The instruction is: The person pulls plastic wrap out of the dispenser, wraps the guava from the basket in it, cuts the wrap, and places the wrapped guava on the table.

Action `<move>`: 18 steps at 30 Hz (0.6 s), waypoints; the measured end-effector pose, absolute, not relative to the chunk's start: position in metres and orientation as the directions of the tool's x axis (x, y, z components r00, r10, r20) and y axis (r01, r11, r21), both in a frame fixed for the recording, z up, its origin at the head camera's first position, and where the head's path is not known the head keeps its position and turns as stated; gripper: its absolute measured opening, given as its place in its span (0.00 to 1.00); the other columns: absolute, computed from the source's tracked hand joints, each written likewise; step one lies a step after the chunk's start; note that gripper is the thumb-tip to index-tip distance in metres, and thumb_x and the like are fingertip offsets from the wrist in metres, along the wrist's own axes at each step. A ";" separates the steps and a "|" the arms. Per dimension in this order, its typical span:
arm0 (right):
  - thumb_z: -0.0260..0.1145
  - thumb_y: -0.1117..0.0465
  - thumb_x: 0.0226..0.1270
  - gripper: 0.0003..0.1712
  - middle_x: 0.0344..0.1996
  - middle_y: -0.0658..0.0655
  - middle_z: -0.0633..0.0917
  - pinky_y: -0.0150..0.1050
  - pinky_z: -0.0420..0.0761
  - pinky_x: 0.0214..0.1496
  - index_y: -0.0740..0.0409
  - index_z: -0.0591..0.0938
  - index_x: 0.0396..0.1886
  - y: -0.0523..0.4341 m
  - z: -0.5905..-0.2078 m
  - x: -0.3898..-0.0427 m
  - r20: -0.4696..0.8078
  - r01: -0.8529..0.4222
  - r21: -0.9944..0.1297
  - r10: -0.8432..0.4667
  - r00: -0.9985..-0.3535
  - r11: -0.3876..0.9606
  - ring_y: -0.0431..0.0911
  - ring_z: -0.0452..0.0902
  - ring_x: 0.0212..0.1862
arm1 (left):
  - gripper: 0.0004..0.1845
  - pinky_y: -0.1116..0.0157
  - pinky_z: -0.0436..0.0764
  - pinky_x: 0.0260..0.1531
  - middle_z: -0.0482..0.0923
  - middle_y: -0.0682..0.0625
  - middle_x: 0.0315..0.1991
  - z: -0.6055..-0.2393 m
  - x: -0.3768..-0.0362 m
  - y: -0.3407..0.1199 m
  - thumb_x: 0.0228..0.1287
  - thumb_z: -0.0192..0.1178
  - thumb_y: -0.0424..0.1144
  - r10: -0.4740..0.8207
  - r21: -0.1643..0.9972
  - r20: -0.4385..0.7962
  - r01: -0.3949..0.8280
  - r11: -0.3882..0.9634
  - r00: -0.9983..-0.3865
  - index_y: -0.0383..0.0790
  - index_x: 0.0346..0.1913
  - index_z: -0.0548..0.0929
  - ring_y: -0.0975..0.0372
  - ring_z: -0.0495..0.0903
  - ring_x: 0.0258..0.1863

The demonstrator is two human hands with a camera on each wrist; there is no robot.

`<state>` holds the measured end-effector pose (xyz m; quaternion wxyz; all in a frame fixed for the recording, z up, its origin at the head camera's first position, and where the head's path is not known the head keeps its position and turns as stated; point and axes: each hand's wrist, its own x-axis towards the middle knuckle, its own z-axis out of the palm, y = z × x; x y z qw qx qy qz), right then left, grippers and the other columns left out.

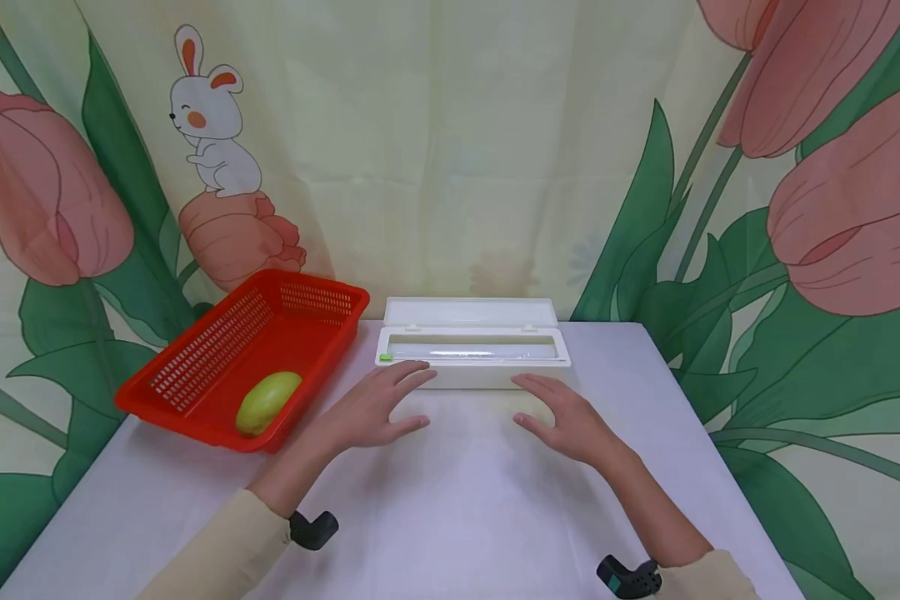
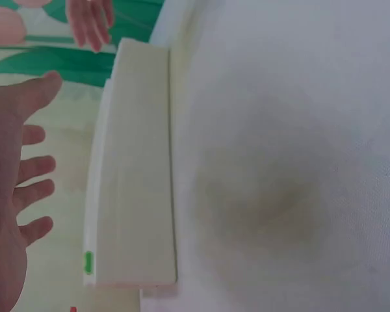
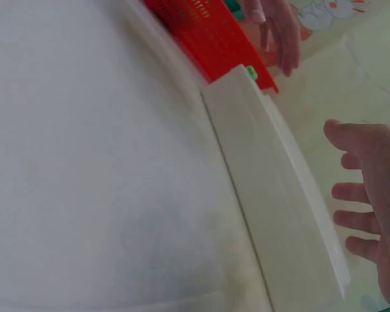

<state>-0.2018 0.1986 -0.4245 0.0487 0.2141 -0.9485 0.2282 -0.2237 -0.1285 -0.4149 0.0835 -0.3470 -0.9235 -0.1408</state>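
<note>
A long white box point(image 1: 472, 354) with its lid tipped back lies at the far middle of the table; a clear roll shows inside and a small green tab point(image 1: 386, 357) marks its left end. My left hand point(image 1: 378, 406) hovers flat and spread just in front of the box's left part, fingertips near its front wall. My right hand point(image 1: 562, 417) is spread the same way before the right part. Neither holds anything. The left wrist view shows the box point(image 2: 133, 182) beside my left hand point(image 2: 16, 188). The right wrist view shows the box point(image 3: 266, 182) near my right hand point(image 3: 370, 201).
A red slotted basket point(image 1: 195, 358) stands at the left of the white table point(image 1: 450, 508), with a yellow-green mango point(image 1: 267, 402) in its near end. A flower-print curtain hangs behind the table. The basket point(image 3: 208, 36) also shows in the right wrist view.
</note>
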 end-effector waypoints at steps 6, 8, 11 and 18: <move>0.53 0.33 0.59 0.35 0.65 0.47 0.68 0.56 0.68 0.61 0.35 0.63 0.66 0.197 -0.425 -0.200 0.179 -0.421 -0.430 -0.382 -0.907 0.799 0.48 0.61 0.67 | 0.38 0.54 0.72 0.58 0.60 0.60 0.67 -0.419 -0.225 -0.128 0.52 0.57 0.63 0.595 0.216 0.244 0.641 0.737 -0.766 0.66 0.67 0.57 0.64 0.62 0.64; 0.56 0.36 0.60 0.34 0.65 0.46 0.67 0.56 0.68 0.62 0.35 0.63 0.66 0.196 -0.425 -0.200 0.172 -0.413 -0.436 -0.376 -0.910 0.800 0.48 0.61 0.67 | 0.38 0.54 0.72 0.58 0.60 0.59 0.67 -0.420 -0.225 -0.128 0.52 0.57 0.63 0.593 0.223 0.234 0.636 0.738 -0.770 0.64 0.67 0.58 0.63 0.63 0.64; 0.58 0.39 0.60 0.33 0.65 0.47 0.68 0.56 0.69 0.62 0.36 0.64 0.66 0.195 -0.425 -0.201 0.186 -0.421 -0.426 -0.378 -0.907 0.801 0.48 0.62 0.67 | 0.38 0.53 0.71 0.58 0.61 0.58 0.67 -0.421 -0.227 -0.128 0.52 0.57 0.63 0.593 0.232 0.219 0.632 0.739 -0.775 0.61 0.67 0.59 0.62 0.63 0.64; 0.59 0.39 0.59 0.34 0.65 0.48 0.68 0.56 0.70 0.60 0.36 0.64 0.66 0.196 -0.423 -0.206 0.199 -0.421 -0.419 -0.371 -0.907 0.805 0.49 0.61 0.67 | 0.38 0.54 0.71 0.58 0.61 0.58 0.67 -0.421 -0.232 -0.126 0.53 0.55 0.64 0.591 0.230 0.203 0.624 0.746 -0.781 0.65 0.68 0.57 0.63 0.62 0.65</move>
